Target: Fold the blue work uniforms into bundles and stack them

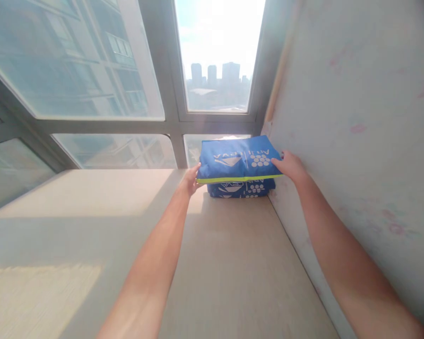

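Note:
Both my hands grip a folded blue cloth with white printed lettering and a bright yellow-green edge. On its left edge, my left hand is closed, the fingers partly hidden behind the fabric. My right hand pinches the right edge, thumb on top. Directly beneath lies a stack of similar folded blue cloths with the same white print, resting in the corner. Whether the upper cloth touches the stack I cannot tell.
A pale wooden surface stretches forward to a grey-framed window. On the right, a wall with a faded flower pattern stands close to my right arm. Sunlight falls across the surface at the left.

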A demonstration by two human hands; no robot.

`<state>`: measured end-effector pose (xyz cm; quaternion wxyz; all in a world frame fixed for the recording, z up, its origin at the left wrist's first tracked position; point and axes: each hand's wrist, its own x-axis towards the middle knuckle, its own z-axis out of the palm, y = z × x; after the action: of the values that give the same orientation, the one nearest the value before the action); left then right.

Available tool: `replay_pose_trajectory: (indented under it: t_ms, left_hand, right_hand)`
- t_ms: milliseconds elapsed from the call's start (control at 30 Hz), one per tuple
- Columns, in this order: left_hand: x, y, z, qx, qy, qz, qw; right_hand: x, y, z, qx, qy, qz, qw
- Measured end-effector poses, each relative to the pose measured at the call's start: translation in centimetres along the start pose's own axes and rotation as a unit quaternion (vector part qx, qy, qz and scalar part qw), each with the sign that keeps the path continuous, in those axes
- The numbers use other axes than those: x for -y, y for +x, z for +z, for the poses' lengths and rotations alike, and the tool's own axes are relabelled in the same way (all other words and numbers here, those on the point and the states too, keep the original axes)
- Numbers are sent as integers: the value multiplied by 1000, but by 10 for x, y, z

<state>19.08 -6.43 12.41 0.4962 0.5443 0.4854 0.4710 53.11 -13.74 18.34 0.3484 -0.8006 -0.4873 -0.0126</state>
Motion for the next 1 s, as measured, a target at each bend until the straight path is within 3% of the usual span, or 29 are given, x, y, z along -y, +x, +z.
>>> replay_pose_trajectory:
  t_ms: [100, 167, 267, 333, 400, 467, 567, 667, 800, 900, 1000]
  left_hand:
    - [48, -15, 1, -13, 74, -25, 997]
    - [86, -31, -8, -31, 121, -45, 991]
    - [145, -63, -33, -43, 207, -41, 977]
    - [174, -90, -54, 23, 348, 59, 935]
    - [192, -118, -72, 82, 462, 119, 875]
    - [198, -140, -83, 111, 540, 126, 825]
    - [194, -156, -83, 114, 602, 107, 783]
    - [189, -155, -75, 111, 623, 99, 768]
    - [187, -134, -78, 101, 632, 71, 765]
    - [184, -107, -104, 70, 646, 17, 760]
    - [182, -86, -147, 42, 661, -21, 749]
  right_hand:
    - [-24, -39, 39, -43, -50, -44, 997]
    - [-44, -92, 74, 3, -19, -41, 999]
    - [-71, -179, 127, 129, 44, 18, 990]
    - [-83, -220, 153, 165, 53, 23, 985]
    - [-88, -240, 168, 175, 30, -20, 984]
    - [-88, -243, 174, 168, -19, -62, 984]
    - [-83, -237, 175, 155, -97, -95, 979]
    - [-81, -234, 179, 180, -138, -112, 968]
    - [-82, -223, 187, 223, -168, -98, 955]
    - [-91, -200, 186, 246, -179, -86, 949]
    - [-110, -173, 177, 245, -186, -69, 949]
